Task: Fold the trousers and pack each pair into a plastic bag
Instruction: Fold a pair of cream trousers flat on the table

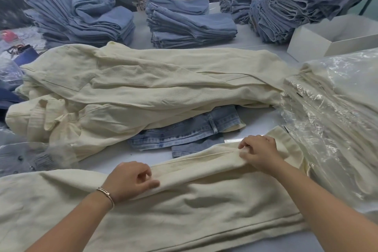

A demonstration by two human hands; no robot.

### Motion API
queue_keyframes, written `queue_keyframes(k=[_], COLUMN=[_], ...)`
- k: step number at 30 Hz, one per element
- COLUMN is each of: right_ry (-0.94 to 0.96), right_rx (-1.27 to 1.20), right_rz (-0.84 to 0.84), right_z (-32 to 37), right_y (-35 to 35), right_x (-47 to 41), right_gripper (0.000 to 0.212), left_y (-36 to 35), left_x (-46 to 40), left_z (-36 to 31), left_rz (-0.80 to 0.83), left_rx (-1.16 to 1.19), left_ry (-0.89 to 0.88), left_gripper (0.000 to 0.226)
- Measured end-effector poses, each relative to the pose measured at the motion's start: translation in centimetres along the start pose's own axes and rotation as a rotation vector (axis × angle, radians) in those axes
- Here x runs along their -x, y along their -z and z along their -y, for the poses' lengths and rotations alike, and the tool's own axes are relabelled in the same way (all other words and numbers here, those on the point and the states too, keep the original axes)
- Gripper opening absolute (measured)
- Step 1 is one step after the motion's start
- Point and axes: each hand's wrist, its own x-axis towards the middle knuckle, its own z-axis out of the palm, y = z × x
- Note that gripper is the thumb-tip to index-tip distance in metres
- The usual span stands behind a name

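A pair of cream trousers (184, 206) lies lengthwise across the near edge of the table. My left hand (128, 180) pinches the upper fold of the cloth near its middle. Farther right, my right hand (259, 152) grips the same fold with curled fingers. To the right, cream trousers packed in clear plastic bags (335, 120) lie in a heap. A loose pile of unfolded cream trousers (143, 88) fills the middle of the table.
Blue jeans (184, 133) poke out from under the cream pile. Stacks of folded blue jeans (190, 24) line the far side. A white box (311, 43) stands at the right rear. A person stands behind the table. Bagged jeans (26, 157) lie at the left.
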Motion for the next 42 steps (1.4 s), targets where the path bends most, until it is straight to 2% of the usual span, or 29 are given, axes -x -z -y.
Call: queue_keyframes(k=[3, 8, 10, 11, 14, 16, 18, 20, 23, 24, 26, 30, 32, 34, 35, 36, 37, 39, 40, 42], right_ry=[-0.013, -0.021, -0.029, -0.047, -0.081, -0.057, -0.011, 0.012, -0.039, -0.079, -0.108, -0.120, -0.091, -0.045, -0.045, -0.084, -0.154, -0.316, -0.391, -0.516], right_rx=[-0.037, 0.086, 0.203, 0.262, 0.287, 0.189, 0.106, 0.124, 0.300, 0.306, 0.315, 0.258, 0.155, 0.045, 0.010, -0.027, -0.060, -0.119, -0.148, -0.182], right_rz=[-0.078, -0.289, -0.316, -0.325, -0.369, -0.432, -0.482, -0.393, -0.077, 0.003, 0.023, -0.074, -0.264, -0.550, -0.676, -0.741, -0.793, -0.878, -0.880, -0.799], right_z=[0.2, 1.9, 2.0, 2.0, 2.1, 2.5, 3.1, 3.3, 1.9, 1.2, 0.0, -1.6, -1.9, -2.5, -2.9, -3.3, -3.6, -3.9, -4.1, -4.5], right_y=[0.2, 0.2, -0.2, -0.5, -0.9, -0.7, -1.1, -2.5, -4.9, -5.4, -5.7, -4.6, -3.2, -2.5, -2.3, -2.3, -2.2, -2.3, -2.4, -2.5], right_x=[-0.5, -2.3, -2.4, -2.2, -1.1, 0.7, 3.3, 6.4, 9.1, 9.4, 9.5, 11.2, 13.3, 15.6, 16.9, 18.1, 18.9, 20.1, 20.4, 20.6], right_gripper=[0.013, 0.015, 0.007, 0.009, 0.042, 0.052, 0.058, 0.061, 0.068, 0.068, 0.067, 0.061, 0.045, 0.025, 0.024, 0.025, 0.024, 0.010, 0.013, 0.025], left_y=[0.6, 2.5, 2.9, 3.0, 2.5, 1.1, -0.5, -3.0, -6.2, -6.8, -7.0, -6.6, -6.2, -6.2, -6.7, -7.3, -7.8, -8.9, -9.3, -9.5], left_x=[0.1, -0.3, -0.8, -1.2, -1.9, -1.6, -0.9, -0.1, -0.1, -0.3, -0.8, -0.7, -0.5, -0.3, 0.0, 0.3, 0.4, -0.2, -0.7, -2.2], left_z=[1.1, 1.5, 1.7, 1.7, 0.6, -1.1, -3.5, -5.6, -5.6, -5.2, -4.8, -5.5, -7.8, -11.6, -13.9, -16.3, -18.8, -23.3, -25.2, -28.7], left_rz=[0.063, 0.221, 0.124, 0.037, -0.267, -0.431, -0.520, -0.378, -0.085, -0.050, -0.066, -0.122, -0.228, -0.407, -0.484, -0.493, -0.428, -0.209, -0.101, 0.017], left_rx=[0.086, 0.325, 0.375, 0.345, -0.020, -0.137, -0.106, -0.080, -0.077, -0.089, -0.118, -0.109, -0.077, -0.017, 0.002, 0.038, 0.088, 0.193, 0.264, 0.498], left_ry=[0.130, 0.183, 0.233, 0.255, 0.325, 0.346, 0.221, 0.106, 0.154, 0.175, 0.188, 0.247, 0.242, 0.013, -0.136, -0.260, -0.337, -0.367, -0.329, -0.196], left_gripper=[0.037, 0.019, 0.022, 0.022, 0.010, 0.035, 0.055, 0.067, 0.095, 0.095, 0.085, 0.073, 0.068, 0.058, 0.049, 0.039, 0.031, 0.026, 0.028, 0.036])
